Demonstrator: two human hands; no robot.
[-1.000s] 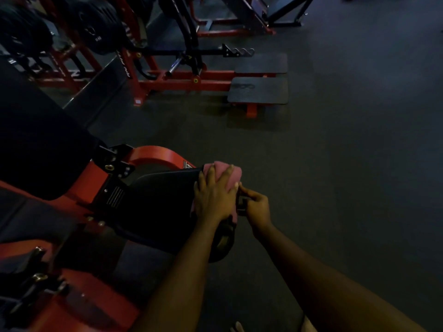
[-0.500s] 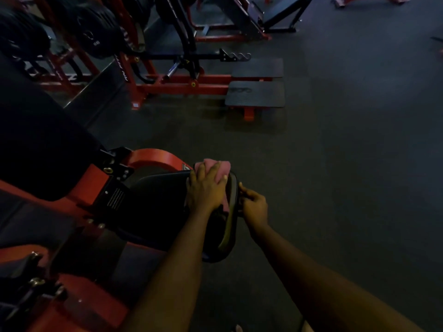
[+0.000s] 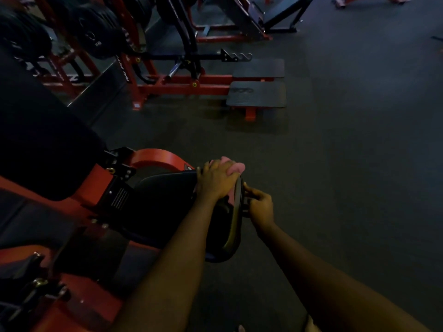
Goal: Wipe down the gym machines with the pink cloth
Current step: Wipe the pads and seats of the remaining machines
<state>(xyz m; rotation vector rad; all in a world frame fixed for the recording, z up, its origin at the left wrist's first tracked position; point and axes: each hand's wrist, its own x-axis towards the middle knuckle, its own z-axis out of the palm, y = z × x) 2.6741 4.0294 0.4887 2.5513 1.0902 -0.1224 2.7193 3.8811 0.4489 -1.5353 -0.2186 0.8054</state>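
Note:
A black seat pad (image 3: 167, 202) on a red-framed gym machine (image 3: 153, 158) fills the lower left. My left hand (image 3: 215, 180) lies over the pink cloth (image 3: 236, 167) and presses it against the pad's far top edge; only the cloth's tip and a strip under the wrist show. Just right of the pad, my right hand (image 3: 260, 207) grips a dark handle or bracket on the pad's back side, fingers curled round it.
A large black backrest pad (image 3: 43, 149) rises at the left. Beyond lies another red machine (image 3: 182, 85) with two black foot plates (image 3: 257, 94) and loaded weight plates (image 3: 98, 37). Dark rubber floor (image 3: 347, 152) spreads to the right.
My left hand has slid the pink cloth up along the pad's edge toward its top corner. My right hand keeps its hold behind the pad. The view has tilted slightly.

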